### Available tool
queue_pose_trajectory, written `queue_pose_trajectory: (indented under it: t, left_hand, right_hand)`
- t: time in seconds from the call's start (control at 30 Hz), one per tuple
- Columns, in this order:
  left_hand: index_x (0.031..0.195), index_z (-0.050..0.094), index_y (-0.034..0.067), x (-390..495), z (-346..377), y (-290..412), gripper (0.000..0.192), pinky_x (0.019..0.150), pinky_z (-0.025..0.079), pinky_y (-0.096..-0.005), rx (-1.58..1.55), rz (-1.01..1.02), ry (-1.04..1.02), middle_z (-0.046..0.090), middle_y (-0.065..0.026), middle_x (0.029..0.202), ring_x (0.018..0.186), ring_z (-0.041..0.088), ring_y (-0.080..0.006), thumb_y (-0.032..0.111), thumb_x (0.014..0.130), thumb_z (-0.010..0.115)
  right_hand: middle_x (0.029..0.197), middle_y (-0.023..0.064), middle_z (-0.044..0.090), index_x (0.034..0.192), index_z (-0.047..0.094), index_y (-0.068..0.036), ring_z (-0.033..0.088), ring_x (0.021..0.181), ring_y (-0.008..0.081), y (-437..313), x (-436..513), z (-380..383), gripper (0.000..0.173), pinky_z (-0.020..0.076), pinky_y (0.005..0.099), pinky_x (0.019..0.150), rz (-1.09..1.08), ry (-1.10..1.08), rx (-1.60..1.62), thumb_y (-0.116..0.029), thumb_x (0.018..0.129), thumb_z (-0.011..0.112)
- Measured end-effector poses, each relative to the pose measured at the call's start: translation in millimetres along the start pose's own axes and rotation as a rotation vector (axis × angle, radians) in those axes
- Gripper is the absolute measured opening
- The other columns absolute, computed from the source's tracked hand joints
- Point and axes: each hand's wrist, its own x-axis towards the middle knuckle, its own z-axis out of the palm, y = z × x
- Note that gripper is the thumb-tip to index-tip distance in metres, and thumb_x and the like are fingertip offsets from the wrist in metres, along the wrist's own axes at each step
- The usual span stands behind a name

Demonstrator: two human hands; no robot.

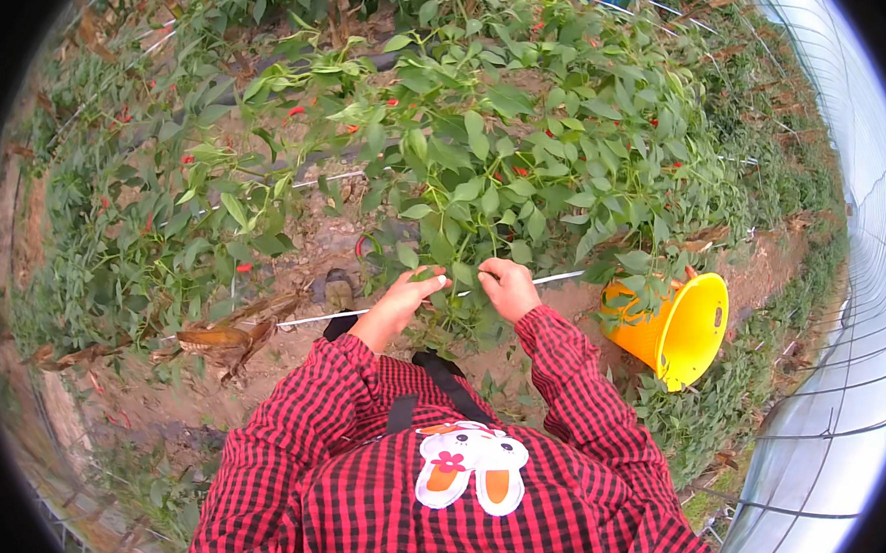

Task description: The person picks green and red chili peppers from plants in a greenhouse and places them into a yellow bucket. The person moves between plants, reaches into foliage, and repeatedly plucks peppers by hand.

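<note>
Both my hands reach into the leafy pepper plants [486, 166] in front of me. My left hand [405, 302] is among the leaves, its fingers near a stem; whether they grip it cannot be told. My right hand [511, 289] is a short way to the right with its fingers bent at the foliage, and what lies between them is hidden. A red pepper [360, 246] hangs left of and above my left hand. More red peppers [520, 172] show among the leaves. A yellow plastic basket [692, 331] lies tilted at the right, its opening turned to the right.
A white string [320, 318] runs across the row close to my hands. Dry corn leaves [218, 340] lie at the left on the brown soil [256, 394]. Clear plastic greenhouse sheeting [825, 447] on a wire frame stands along the right side. A shoe [339, 292] shows below the plants.
</note>
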Motion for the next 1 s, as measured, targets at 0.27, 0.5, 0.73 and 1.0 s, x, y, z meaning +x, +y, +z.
queue_pose_trajectory:
  t: [0.27,0.5,0.73,1.0]
  left_hand:
    - [0.116,0.051,0.003,-19.4,19.0,-8.9,0.033,0.07,0.043,-0.0279,0.037,0.024,0.066,0.059,-0.0043,0.107,0.082,0.057,-0.0142,0.025,0.092,0.043]
    - [0.119,0.052,0.012,-12.2,59.8,-4.9,0.032,0.065,0.041,-0.0219,0.443,0.189,0.139,0.058,0.0011,0.101,0.076,0.047,-0.0067,0.018,0.088,0.047]
    - [0.109,0.053,0.005,-13.2,75.5,-1.2,0.029,0.073,0.043,-0.0392,0.86,0.533,0.138,0.054,-0.0205,0.088,0.082,0.053,-0.0355,0.021,0.085,0.05]
    - [0.095,0.056,0.002,-1.9,97.4,-11.7,0.028,0.08,0.044,-0.0426,1.065,0.53,-0.172,0.057,-0.0192,0.096,0.091,0.054,-0.0359,0.024,0.082,0.046]
  right_hand:
    - [0.079,0.0161,0.061,0.084,0.061,-0.002,0.057,0.077,0.0325,19.8,-25.4,1.8,0.013,0.0453,0.0396,0.071,-0.128,-0.027,0.019,-0.01,0.075,0.054]
    - [0.08,0.0107,0.062,0.096,0.059,0.0,0.058,0.072,0.017,32.3,-6.2,0.6,0.02,0.0457,0.0292,0.068,0.282,0.022,0.44,-0.013,0.082,0.052]
    - [0.084,0.0133,0.057,0.085,0.059,0.0,0.056,0.08,0.0291,6.8,17.4,-10.0,0.014,0.0449,0.0352,0.072,-0.193,0.271,-0.011,-0.004,0.072,0.057]
    - [0.093,0.016,0.056,0.088,0.06,-0.002,0.058,0.079,0.0326,-28.4,48.7,0.0,0.035,0.0484,0.0404,0.067,-0.035,0.049,-0.614,-0.031,0.069,0.068]
